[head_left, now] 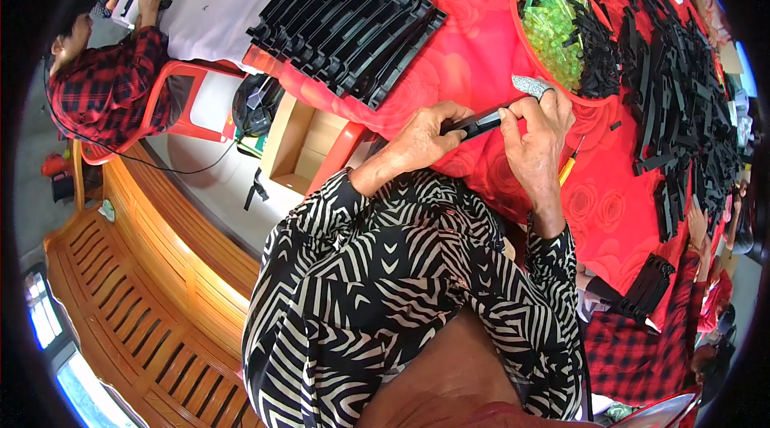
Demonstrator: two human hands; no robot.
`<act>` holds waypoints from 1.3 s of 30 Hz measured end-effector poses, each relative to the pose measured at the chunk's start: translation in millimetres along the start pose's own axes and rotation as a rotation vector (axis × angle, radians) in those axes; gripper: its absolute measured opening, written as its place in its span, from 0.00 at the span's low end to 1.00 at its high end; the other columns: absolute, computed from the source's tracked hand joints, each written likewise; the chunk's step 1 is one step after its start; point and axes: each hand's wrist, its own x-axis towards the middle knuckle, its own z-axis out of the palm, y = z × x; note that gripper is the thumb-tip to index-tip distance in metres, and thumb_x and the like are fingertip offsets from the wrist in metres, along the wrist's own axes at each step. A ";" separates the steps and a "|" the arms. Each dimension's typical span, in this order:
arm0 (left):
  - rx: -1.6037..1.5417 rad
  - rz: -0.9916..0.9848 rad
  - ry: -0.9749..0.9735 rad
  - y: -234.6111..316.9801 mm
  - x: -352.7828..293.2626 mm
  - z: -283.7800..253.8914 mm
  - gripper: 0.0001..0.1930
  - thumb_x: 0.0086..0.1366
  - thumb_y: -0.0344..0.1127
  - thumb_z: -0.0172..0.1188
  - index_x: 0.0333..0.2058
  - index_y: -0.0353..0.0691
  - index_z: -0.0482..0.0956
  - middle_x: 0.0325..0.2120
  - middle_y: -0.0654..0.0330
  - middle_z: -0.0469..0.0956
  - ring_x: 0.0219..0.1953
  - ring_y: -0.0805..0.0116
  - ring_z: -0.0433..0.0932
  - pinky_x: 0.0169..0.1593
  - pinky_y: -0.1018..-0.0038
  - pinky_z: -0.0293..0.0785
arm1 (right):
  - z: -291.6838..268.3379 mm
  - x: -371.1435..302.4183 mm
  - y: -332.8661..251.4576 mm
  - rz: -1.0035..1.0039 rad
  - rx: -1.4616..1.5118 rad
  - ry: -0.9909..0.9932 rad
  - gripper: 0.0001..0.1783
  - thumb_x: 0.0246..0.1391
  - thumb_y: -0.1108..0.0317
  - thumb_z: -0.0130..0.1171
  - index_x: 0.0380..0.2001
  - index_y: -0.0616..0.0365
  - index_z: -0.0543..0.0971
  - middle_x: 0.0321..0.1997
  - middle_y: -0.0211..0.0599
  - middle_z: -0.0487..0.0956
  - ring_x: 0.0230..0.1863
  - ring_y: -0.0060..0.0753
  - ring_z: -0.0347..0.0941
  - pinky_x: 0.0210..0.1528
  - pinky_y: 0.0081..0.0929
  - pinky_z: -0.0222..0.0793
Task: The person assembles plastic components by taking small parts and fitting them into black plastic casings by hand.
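Observation:
In front of my chest, over the red tablecloth, a short black plastic strip (480, 122) spans between my two hands. My left hand (421, 141) grips its left end with thumb and fingers. My right hand (536, 133) closes on the other end, the thumb lying along it. A silvery patterned wrap (531, 87) shows around a finger of my right hand. Beside that hand a thin tool with a yellow handle (568, 167) lies on the cloth. Beyond it sits a round red basket (516, 20) holding green translucent pieces (549, 23) and small black pieces (597, 55).
Long black ribbed parts (345, 31) lie side by side at the table's far left. Loose black strips (674, 83) are heaped along the right. A wooden bench (152, 292) and a red chair (180, 99) stand left. People in checked shirts sit on both sides.

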 end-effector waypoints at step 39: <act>-0.125 -0.038 -0.150 -5.4 -5.7 36.7 0.11 0.59 0.23 0.55 0.42 0.29 0.76 0.25 0.61 0.76 0.27 0.73 0.77 0.31 0.78 0.71 | -31.3 -45.1 5.5 0.044 0.149 0.101 0.06 0.41 0.71 0.65 0.21 0.57 0.77 0.34 0.39 0.74 0.53 0.47 0.65 0.55 0.45 0.54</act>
